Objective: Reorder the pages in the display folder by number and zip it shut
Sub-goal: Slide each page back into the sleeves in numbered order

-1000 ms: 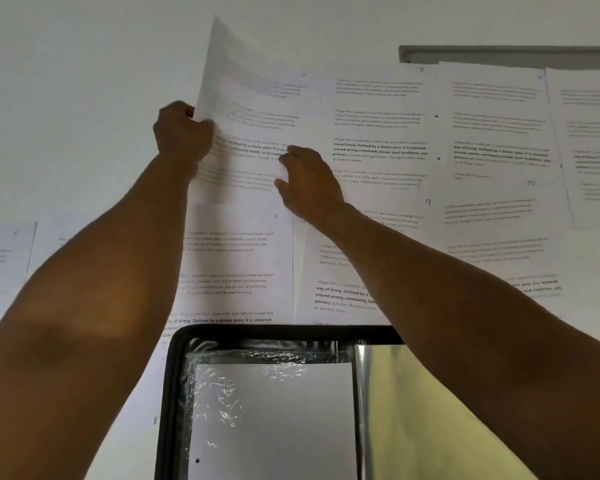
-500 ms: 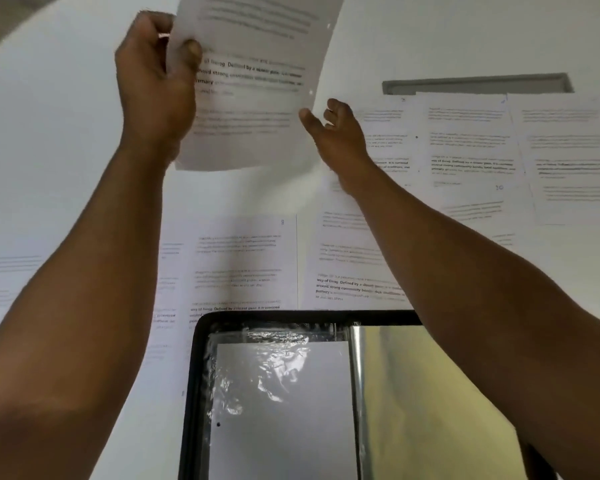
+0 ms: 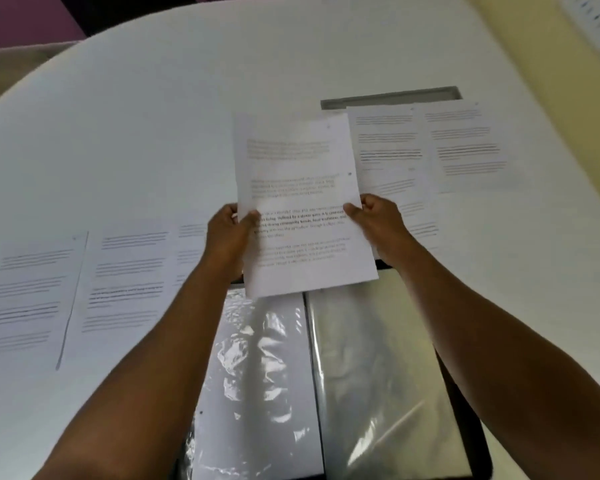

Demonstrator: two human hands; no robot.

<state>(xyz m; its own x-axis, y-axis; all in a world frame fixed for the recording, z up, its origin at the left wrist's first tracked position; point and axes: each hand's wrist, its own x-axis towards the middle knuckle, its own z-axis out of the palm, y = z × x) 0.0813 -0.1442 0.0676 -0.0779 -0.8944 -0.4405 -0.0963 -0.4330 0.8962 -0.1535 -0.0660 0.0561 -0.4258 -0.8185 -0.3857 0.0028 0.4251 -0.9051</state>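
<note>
— Nearest the camera, what is lying open?

— Display folder [image 3: 326,375], spread flat on the white table [image 3: 153,116], black edge showing. Its left sleeve [image 3: 257,375] holds a white sheet behind glare; the right sleeve [image 3: 385,375] looks empty, though reflections make that uncertain.

— And above it?

— One printed page [image 3: 302,206] held up over the folder's top edge. Left hand [image 3: 227,233] pinches its left margin, thumb on the front, fingers curled behind. Right hand [image 3: 378,220] grips the right margin the same way.

— So which step is this?

— I'd judge refilling: a chosen page about to go into a sleeve. Its number is too blurred to read. Next, the lower edge must be fed into a sleeve opening, which probably calls for one hand to part the plastic.

— Farther out?

— Loose pages [image 3: 426,147] lie beyond the right hand, more loose pages [image 3: 80,285] left of the folder. Plenty remains; zipping is far off.
</note>
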